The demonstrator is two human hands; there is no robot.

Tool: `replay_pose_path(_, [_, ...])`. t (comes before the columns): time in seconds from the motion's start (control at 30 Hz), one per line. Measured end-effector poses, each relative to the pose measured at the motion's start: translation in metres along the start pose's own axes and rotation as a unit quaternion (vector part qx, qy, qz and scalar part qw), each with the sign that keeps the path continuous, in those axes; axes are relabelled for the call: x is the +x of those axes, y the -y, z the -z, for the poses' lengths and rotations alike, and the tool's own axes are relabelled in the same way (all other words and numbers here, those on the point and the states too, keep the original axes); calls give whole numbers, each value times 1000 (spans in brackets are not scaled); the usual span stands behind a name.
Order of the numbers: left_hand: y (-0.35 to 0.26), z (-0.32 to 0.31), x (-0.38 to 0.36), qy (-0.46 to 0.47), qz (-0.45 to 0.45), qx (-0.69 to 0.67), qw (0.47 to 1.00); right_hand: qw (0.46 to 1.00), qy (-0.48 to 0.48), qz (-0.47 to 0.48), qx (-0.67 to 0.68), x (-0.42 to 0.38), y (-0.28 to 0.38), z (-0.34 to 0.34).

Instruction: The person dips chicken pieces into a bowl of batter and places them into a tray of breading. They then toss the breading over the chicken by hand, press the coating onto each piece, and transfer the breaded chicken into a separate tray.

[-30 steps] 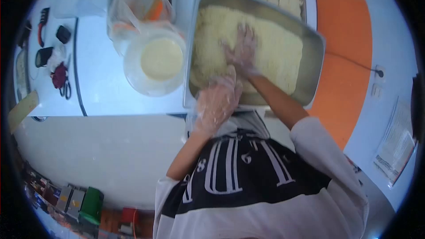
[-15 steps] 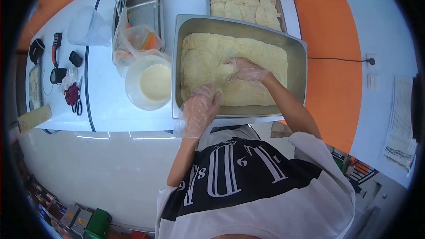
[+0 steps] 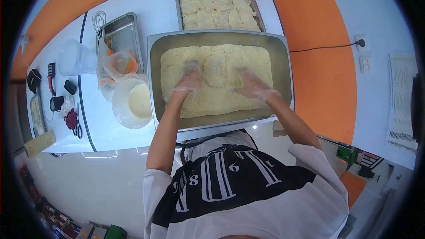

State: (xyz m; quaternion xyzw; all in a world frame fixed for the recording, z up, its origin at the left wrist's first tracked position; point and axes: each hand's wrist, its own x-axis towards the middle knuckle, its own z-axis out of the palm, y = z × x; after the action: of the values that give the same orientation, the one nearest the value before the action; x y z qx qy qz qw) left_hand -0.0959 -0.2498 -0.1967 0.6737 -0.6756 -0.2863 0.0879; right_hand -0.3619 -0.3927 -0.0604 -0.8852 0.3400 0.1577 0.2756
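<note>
A deep metal pan holds a thick layer of pale yellow breadcrumbs. In the middle of the crumbs lies a flat coated piece of food; what it is under the coating I cannot make out. On its left is my left hand, in a clear plastic glove, fingers stretched forward over the crumbs. My right hand, gloved too, is on the other side with its fingers apart. Motion blurs the fingertips of both hands. Neither hand grips the piece.
Behind the pan, a tray carries rows of coated pieces. To the left stand a tub of pale batter, a plastic bag, a metal tray with a whisk, and a clear jug. Scissors lie farther left.
My hands have moved apart, the left forward and the right slightly back. The coated piece now shows flat between them. The camera view has shifted, so the table appears lower and further left.
</note>
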Motion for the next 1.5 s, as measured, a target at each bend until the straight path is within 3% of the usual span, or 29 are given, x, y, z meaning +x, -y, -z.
replay_pose_path(0.07, [3,-25,-13,2,-14,-55,998,995,90,-20,42,13,-41,-66])
replay_pose_path(0.13, [-14,-44,-38,47,8,-157,987,984,133,-8,115,-3,-25,-80])
replay_pose_path(0.2, [-46,-48,-53,96,47,-197,975,966,180,4,187,-5,10,-67])
replay_pose_path(0.27, [-86,-24,-61,184,70,-192,962,914,367,-117,124,-3,52,-25])
replay_pose_path(0.3, [-108,0,-65,186,73,-190,961,914,369,-115,127,-3,41,-39])
replay_pose_path(0.37, [-139,45,-68,66,331,-300,892,938,206,-20,277,2,13,-74])
replay_pose_path(0.5, [-117,40,-61,-57,230,-368,899,913,132,3,387,10,39,2])
replay_pose_path(0.57, [-108,31,-58,-192,228,-325,898,964,53,-14,260,18,21,21])
replay_pose_path(0.6, [-90,2,-64,-193,226,-326,897,965,51,-13,259,18,4,8])
replay_pose_path(0.63, [-64,-46,-74,-77,97,-69,990,987,56,-30,145,20,-18,-21])
replay_pose_path(0.67, [-51,-71,-81,46,-41,197,979,997,59,-47,30,20,-29,-36])
replay_pose_path(0.7, [-56,-72,-87,43,-39,198,979,991,108,-53,60,11,-23,-42])
replay_pose_path(0.77, [-79,-67,-96,77,-19,-136,988,981,163,-56,89,-6,-8,-62])
replay_pose_path(0.87, [-119,-34,-70,122,72,-215,966,976,173,54,118,-14,17,-72])
replay_pose_path(0.93, [-125,-19,-70,84,102,-236,963,949,244,-116,164,-14,53,-20])
replay_pose_path(0.97, [-124,-11,-69,45,132,-256,956,950,243,-114,162,-3,47,-17])
replay_pose_path(1.0, [-123,-2,-69,43,134,-258,956,945,237,-86,209,8,36,-17])
replay_pose_path(1.03, [-122,7,-69,-16,195,-355,914,937,232,-59,255,15,35,-11])
replay_pose_path(1.07, [-122,16,-71,-75,253,-446,855,937,237,-58,252,19,35,-5])
replay_pose_path(1.1, [-123,27,-78,-79,256,-450,852,965,166,-41,198,20,48,15])
replay_pose_path(1.13, [-124,39,-88,-79,227,-372,897,985,93,-21,144,26,56,27])
replay_pose_path(1.17, [-123,43,-99,-78,200,-290,933,985,100,-13,140,41,46,17])
replay_pose_path(1.23, [-121,10,-117,-186,115,-163,962,972,-118,201,-12,82,17,-12])
replay_pose_path(1.3, [-127,-16,-133,-268,83,-125,952,919,-120,348,-139,128,22,-7])
replay_pose_path(1.33, [-129,-20,-141,-213,97,-183,955,935,-37,343,-87,138,27,-9])
replay_pose_path(1.37, [-140,-18,-148,-204,129,-171,955,911,6,409,-46,163,9,-25])
replay_pose_path(1.4, [-148,23,-158,-164,173,-223,945,887,-17,447,-110,166,26,-24])
replay_pose_path(1.43, [-149,16,-152,-168,212,-231,935,899,-7,405,-168,170,28,-31])
replay_pose_path(1.5, [-149,4,-142,-179,287,-253,906,878,-37,439,-187,174,33,-36])
